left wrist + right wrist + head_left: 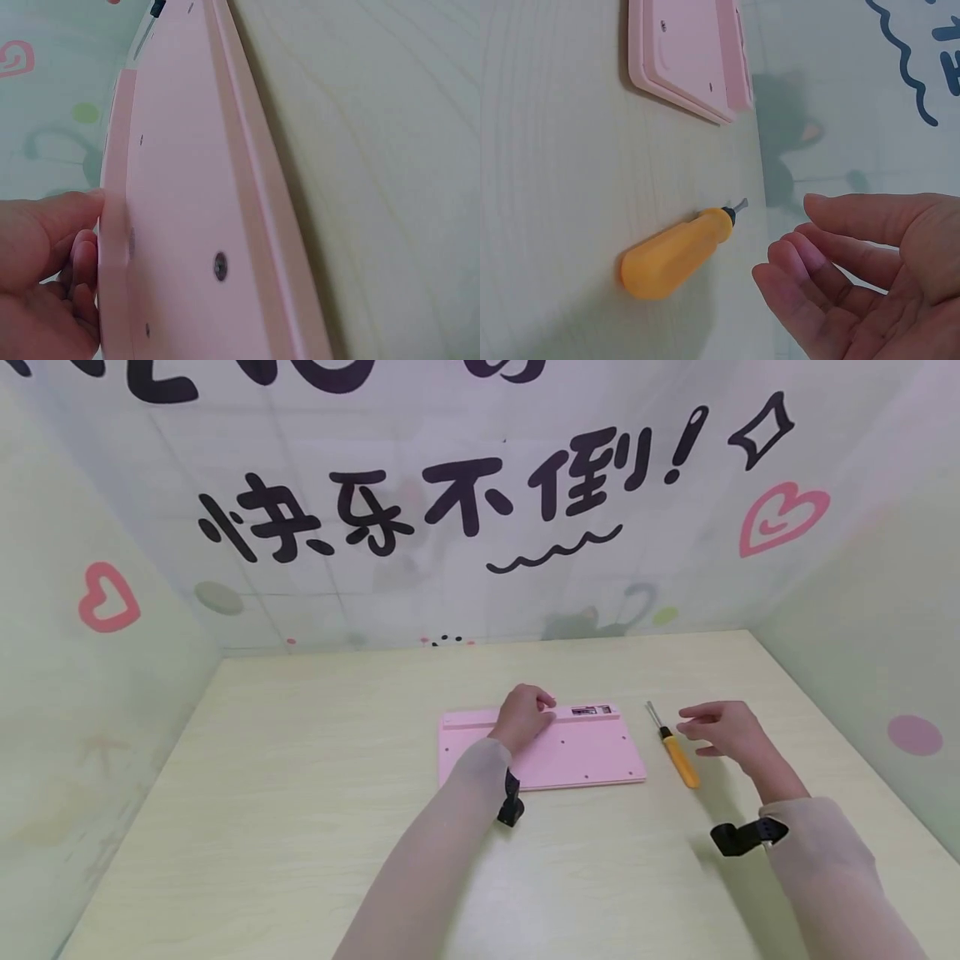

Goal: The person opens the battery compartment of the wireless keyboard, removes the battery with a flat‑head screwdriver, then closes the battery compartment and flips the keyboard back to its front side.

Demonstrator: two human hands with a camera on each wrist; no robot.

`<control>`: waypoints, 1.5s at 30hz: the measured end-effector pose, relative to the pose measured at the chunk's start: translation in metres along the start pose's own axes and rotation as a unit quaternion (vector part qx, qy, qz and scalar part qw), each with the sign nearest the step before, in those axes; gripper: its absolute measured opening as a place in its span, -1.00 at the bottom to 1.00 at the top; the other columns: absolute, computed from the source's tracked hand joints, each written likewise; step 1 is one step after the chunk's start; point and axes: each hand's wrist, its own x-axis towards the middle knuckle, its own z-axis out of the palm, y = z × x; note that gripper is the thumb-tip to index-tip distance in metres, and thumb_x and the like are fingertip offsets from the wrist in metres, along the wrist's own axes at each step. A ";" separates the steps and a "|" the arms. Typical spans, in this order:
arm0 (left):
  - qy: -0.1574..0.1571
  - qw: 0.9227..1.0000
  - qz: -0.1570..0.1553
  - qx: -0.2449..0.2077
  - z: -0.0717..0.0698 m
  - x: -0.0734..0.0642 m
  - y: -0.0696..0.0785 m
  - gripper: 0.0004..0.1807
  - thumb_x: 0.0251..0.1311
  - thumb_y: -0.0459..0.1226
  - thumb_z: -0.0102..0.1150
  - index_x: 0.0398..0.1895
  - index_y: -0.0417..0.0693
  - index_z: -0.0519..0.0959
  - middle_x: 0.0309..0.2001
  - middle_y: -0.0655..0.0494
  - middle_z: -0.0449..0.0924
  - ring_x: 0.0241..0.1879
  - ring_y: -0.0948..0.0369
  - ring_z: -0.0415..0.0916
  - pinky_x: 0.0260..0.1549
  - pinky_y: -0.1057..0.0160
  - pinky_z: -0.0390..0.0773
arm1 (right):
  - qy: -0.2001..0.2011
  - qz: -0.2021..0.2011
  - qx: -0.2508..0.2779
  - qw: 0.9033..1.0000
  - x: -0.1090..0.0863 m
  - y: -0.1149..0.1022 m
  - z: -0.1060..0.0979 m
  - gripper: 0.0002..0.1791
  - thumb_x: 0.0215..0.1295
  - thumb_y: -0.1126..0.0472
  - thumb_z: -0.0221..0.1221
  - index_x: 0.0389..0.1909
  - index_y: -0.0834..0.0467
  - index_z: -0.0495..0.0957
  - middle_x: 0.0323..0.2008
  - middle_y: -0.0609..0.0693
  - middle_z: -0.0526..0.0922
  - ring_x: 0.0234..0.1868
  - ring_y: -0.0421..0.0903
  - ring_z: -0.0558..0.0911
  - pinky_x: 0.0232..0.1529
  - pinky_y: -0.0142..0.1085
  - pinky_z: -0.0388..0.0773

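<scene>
A pink keyboard (577,752) lies face down on the table, with small dark screws dotting its back and a raised bar along its far edge. My left hand (523,718) grips that bar; in the left wrist view the thumb touches it and the curled fingers (85,259) press against its outer side. To the keyboard's right rests a flat-tip screwdriver (678,760), its yellow handle toward me and its metal shaft pointing away. My right hand (723,727) hovers just right of the screwdriver, fingers loosely bent and holding nothing.
A pale wood-look table (300,793) carries everything. White printed cloth walls (420,602) close it in at the back and both sides. A dark patterned patch (591,710) marks the right part of the keyboard's bar. Each sleeve has a black wrist camera (512,806).
</scene>
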 end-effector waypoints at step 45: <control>-0.002 1.000 -0.011 0.002 -0.003 -0.005 0.006 -0.86 0.12 -0.34 0.22 -0.23 -0.08 0.61 -0.27 0.14 0.44 -0.26 0.22 0.37 -0.23 0.31 0.41 | 0.004 0.043 -0.069 0.997 -0.001 0.028 0.023 -0.39 0.09 0.08 0.29 0.01 0.46 0.40 -0.28 0.22 0.49 -0.45 -0.04 0.45 -0.51 -0.28 0.51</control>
